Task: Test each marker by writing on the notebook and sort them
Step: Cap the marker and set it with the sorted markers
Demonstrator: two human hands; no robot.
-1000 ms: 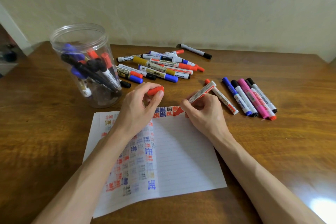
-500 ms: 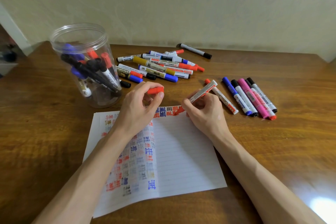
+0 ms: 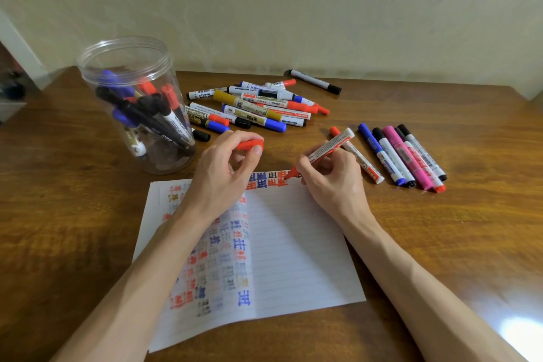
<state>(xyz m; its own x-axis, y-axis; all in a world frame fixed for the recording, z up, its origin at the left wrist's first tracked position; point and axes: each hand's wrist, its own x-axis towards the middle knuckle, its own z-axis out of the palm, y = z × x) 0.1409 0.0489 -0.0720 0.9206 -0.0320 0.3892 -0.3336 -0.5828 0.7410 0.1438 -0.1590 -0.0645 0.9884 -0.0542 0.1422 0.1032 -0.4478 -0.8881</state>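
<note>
Touching notebook (image 3: 296,244) — red marker (image 3: 329,147) tip, cap (image 3: 249,144) off.

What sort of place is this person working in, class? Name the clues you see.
Probably a desk at home or a study corner: a wooden table against a pale wall, with a lined notebook, a clear plastic jar and loose markers on it.

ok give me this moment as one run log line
step: testing red marker | right hand: grips marker, tip on notebook top edge | left hand: pinches red cap
</note>
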